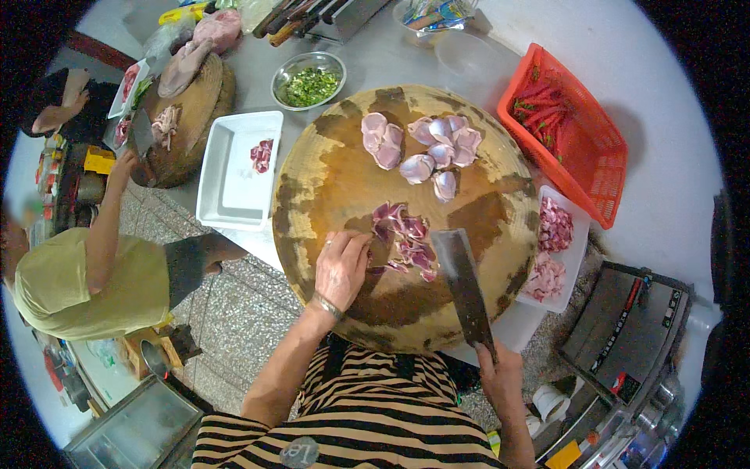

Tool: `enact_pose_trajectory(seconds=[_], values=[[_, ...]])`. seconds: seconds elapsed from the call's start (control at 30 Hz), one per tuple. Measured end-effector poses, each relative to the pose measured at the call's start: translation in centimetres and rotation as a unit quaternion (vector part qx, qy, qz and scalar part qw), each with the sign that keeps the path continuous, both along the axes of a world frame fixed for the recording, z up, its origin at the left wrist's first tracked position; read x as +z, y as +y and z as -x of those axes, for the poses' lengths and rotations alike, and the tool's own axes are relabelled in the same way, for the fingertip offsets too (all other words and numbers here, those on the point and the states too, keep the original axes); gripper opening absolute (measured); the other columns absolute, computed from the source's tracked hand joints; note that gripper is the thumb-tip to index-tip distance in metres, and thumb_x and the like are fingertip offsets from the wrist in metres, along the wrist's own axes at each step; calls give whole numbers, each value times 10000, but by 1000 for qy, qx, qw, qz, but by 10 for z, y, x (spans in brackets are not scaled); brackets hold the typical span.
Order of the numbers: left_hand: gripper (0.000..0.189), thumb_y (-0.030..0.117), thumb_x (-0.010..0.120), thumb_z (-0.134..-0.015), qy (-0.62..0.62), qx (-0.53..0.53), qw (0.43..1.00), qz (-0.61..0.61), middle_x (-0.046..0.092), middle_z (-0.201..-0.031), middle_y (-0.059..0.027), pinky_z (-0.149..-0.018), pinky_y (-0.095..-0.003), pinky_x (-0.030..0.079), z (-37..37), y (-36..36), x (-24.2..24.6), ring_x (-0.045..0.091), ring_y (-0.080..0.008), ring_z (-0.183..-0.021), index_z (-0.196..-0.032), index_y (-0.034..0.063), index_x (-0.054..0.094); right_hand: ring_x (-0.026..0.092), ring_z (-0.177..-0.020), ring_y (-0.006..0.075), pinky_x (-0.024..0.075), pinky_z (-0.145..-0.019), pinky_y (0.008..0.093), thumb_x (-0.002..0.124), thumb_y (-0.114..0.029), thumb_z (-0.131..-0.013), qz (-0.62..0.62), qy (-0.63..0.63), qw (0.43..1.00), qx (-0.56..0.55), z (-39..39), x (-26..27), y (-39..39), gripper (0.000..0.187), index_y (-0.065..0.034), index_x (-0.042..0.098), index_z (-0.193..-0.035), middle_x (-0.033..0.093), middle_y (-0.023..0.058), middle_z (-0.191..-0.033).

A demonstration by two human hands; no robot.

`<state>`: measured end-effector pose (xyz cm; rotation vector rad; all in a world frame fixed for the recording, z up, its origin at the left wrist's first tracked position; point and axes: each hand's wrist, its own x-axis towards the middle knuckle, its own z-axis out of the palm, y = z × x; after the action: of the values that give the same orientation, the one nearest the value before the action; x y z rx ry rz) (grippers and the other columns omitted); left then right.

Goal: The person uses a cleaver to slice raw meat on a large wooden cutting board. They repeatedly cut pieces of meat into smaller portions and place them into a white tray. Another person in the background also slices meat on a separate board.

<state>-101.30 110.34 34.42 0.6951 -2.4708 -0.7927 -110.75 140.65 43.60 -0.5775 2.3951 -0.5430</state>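
Observation:
A Chinese cleaver [463, 281] is gripped by its handle in my right hand [503, 369], its dark blade angled up over the right part of the round wooden chopping block [334, 170]. The blade's front end lies just right of a loose pile of cut, dark-red gizzard-like meat [410, 234]. My left hand [343, 264] rests on the block at the pile's left side with fingers curled down. Whether a piece is under those fingertips is hidden. Farther back on the block sit several whole, pale purple-pink pieces of the meat [442, 140] and a smaller cluster [382, 140].
Left of the block, a white tray [234, 176] holds some cut meat. Behind stands a metal bowl [309, 81] of chopped greens. At right are a red basket [592, 152] of chillies and a tray [573, 258] of cut meat. A co-worker [94, 281] stands left, by another block [205, 111].

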Motion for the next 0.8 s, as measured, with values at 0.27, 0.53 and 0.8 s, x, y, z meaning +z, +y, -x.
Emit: enact_pose_trajectory(seconds=[0.27,0.53,0.8], values=[[179,34,721,-787,60,-32,995,-75,677,-940,-108,-783,-366,500,30,10,36,610,-285,-887,-966,44,720,555,-579,204,442,-538,340,643,-141,-877,65,21,993,-96,-11,3,2,199,-15,664,-1031,595,103,-698],[202,35,751,-699,97,-145,985,-14,659,-938,-83,-837,-399,485,45,35,90,592,-281,-939,-895,62,709,552,-703,272,461,-584,374,732,-126,-699,83,255,949,165,7,12,-13,505,-98,630,-1193,516,75,-782],[223,28,657,-799,54,-128,990,1,661,-1065,-83,-864,-397,494,43,55,51,600,-284,-1052,-1013,82,689,564,-711,268,465,-575,400,763,-152,-661,50,232,963,128,3,18,38,512,-147,661,-1163,541,81,-776]])
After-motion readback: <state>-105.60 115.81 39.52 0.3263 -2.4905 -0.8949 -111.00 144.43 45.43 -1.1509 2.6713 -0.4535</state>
